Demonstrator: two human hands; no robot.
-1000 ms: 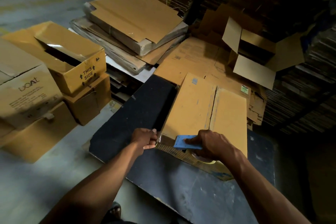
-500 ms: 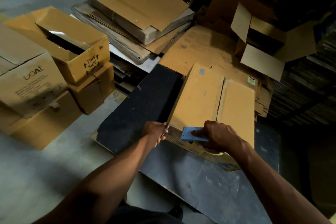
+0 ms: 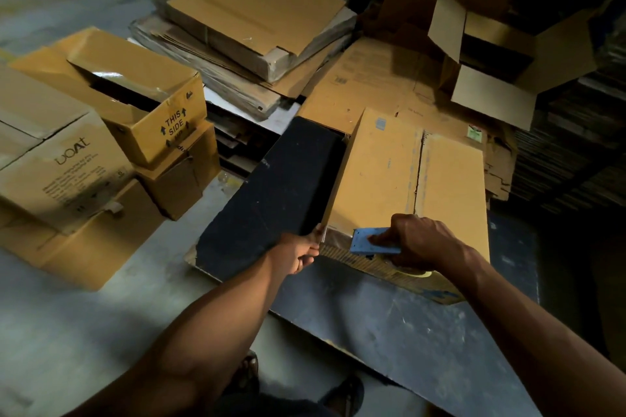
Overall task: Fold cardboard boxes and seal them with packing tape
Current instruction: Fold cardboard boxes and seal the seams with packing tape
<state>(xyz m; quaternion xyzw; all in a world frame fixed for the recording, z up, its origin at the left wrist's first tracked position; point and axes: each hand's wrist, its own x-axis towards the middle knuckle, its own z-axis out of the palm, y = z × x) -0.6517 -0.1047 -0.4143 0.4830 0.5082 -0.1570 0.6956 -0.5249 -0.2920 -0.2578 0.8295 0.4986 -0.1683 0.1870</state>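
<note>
Taping step: right hand (image 3: 423, 240) grips blue tape dispenser (image 3: 372, 242) at brown cardboard box (image 3: 406, 179) near edge. Left hand (image 3: 306, 249) pinches the box corner. Next, likely run tape along the centre seam.

I stood in a dim packing warehouse: flattened cartons (image 3: 250, 7) lay stacked on the bare concrete floor (image 3: 67, 332), printed shipping boxes (image 3: 61, 159) were piled at my left, and tall stacks of cardboard (image 3: 572, 145) lined the wall.
</note>
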